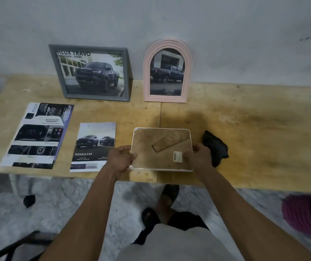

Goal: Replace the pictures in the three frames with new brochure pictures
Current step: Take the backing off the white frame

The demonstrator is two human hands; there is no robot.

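Now, with both hands' fingers gripping the white frame [161, 149] face down, left hand [120, 159] and right hand [200, 157] at its sides, I'd steady it flat on the tabletop [254, 129] before prising the backing loose.

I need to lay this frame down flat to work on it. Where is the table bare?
Widest bare wood lies right of the black cloth and pink arched frame, out to the table edge. A narrower strip runs between the standing frames and the white frame. The left is crowded with brochures.

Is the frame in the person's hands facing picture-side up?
No, the white frame held by the left hand and right hand shows its brown backing board, stand and barcode sticker.
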